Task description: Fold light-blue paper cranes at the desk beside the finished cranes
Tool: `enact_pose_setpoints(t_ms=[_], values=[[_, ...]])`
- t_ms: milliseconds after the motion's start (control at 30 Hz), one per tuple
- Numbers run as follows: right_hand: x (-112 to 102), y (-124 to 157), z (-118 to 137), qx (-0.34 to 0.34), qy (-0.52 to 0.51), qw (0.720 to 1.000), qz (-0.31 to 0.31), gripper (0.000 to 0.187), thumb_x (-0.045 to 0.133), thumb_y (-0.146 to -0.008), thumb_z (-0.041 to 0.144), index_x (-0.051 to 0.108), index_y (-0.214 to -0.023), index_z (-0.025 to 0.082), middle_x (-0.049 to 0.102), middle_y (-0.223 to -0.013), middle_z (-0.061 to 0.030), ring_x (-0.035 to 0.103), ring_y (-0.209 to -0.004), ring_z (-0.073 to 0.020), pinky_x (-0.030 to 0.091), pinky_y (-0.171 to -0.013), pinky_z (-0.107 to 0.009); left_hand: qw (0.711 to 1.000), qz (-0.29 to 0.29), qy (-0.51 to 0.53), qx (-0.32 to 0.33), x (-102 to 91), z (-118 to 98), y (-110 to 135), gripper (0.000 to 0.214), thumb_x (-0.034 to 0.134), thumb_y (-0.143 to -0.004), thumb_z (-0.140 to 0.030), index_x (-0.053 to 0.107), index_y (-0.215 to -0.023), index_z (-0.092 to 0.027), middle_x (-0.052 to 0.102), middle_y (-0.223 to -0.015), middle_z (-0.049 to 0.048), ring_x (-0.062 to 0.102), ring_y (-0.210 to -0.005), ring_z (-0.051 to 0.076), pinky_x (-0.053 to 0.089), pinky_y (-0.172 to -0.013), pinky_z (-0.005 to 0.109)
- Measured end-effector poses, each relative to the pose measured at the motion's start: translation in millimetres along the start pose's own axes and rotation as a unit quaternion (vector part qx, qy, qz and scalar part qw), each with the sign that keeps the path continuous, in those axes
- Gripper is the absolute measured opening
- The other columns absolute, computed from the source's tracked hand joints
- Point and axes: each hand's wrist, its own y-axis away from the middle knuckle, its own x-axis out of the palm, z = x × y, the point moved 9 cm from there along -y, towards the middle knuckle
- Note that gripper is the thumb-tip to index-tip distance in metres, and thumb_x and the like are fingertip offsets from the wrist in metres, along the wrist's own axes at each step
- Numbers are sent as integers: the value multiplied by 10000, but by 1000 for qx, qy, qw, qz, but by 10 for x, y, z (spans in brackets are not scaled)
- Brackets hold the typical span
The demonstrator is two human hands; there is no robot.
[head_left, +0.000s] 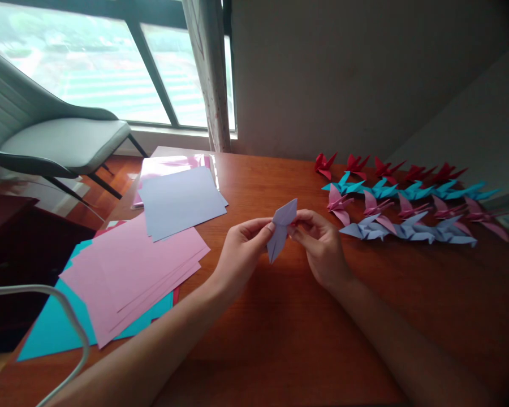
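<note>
As both hands (pixel 242 244) (pixel 324 249) hold a folded lavender paper (pixel 282 221) (one at each side), pinched narrowly, over a brown table (pixel 258 345)

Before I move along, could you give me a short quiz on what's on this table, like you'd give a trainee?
1. Count: how many hands hold the folded lavender paper?

2. Choose: which row of paper birds is closest to us?
A. Red
B. Turquoise
C. Pale lavender

3. True or false: the pink sheets lie partly on top of the turquoise sheets.

Key:
1. Two: the left hand and the right hand.
2. C.
3. True.
</note>
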Motion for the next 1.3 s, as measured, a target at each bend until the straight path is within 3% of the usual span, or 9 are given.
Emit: enact_pose_setpoints(t_ms=[200,300,500,667,833,1033,1133,1233,1300], values=[[-13,0,-77,45,-75,996,-20,93,757,-729,232,695,-796,218,668,-787,-3,598,-733,-149,515,-688,-288,1000,5,-20,12,24,-11,17,283,737,-838,-348,790,-1039,-157,777,-936,87,673,-862,187,506,-778,278],[-29,-4,-42,31,-75,996,-23,70,727,-711,167,698,-752,216,643,-745,7,581,-722,-142,489,-671,-272,1000,0,-21,15,20,-11,21,269,748,-830,-336,792,-1025,-156,773,-939,83,661,-861,177,502,-788,273],[-42,11,207,-94,71,993,-13,139,659,-782,127,731,-802,244,643,-829,-15,609,-818,-174,506,-708,-303,999,8,32,-14,23,40,16,292,756,-817,-354,781,-1023,-148,763,-968,93,664,-850,177,513,-785,277],[16,105,449,-201,222,954,-17,198,627,-854,115,737,-886,276,650,-911,-28,640,-875,-194,537,-764,-354,997,32,72,-27,85,14,51,372,674,-878,-466,773,-1018,-136,765,-997,128,703,-904,223,537,-775,294],[76,177,520,-245,287,926,-22,229,601,-865,94,729,-903,281,650,-920,-29,652,-881,-195,552,-793,-365,998,16,68,-6,90,36,72,281,809,-778,-306,766,-1004,-145,776,-994,94,710,-980,209,529,-953,336],[18,-6,290,-126,297,947,13,159,584,-900,182,694,-1006,224,695,-929,-49,666,-823,-183,535,-677,-299,997,-30,76,-4,-42,90,-7,223,784,-775,-234,749,-965,-122,772,-1030,107,720,-979,190,524,-1001,350],[78,-43,241,-79,344,931,91,112,623,-896,258,704,-953,206,712,-840,-38,652,-735,-174,479,-602,-282,996,-58,68,19,-130,14,-37,213,760,-773,-217,745,-965,-127,770,-1034,106,717,-1000,198,523,-1010,366],[204,24,169,-39,367,910,190,190,682,-868,323,713,-1012,203,716,-793,-18,626,-662,-156,449,-584,-278,994,-79,57,44,-189,-55,-43,212,739,-763,-201,740,-965,-137,762,-1070,102,706,-1038,206,515,-1021,375],[288,92,124,-33,384,892,238,193,719,-826,287,718,-1001,207,708,-776,-8,604,-646,-150,438,-585,-276,993,-87,52,54,-207,-77,-41,213,732,-754,-195,737,-961,-140,757,-1086,99,700,-1050,206,511,-1025,376]])
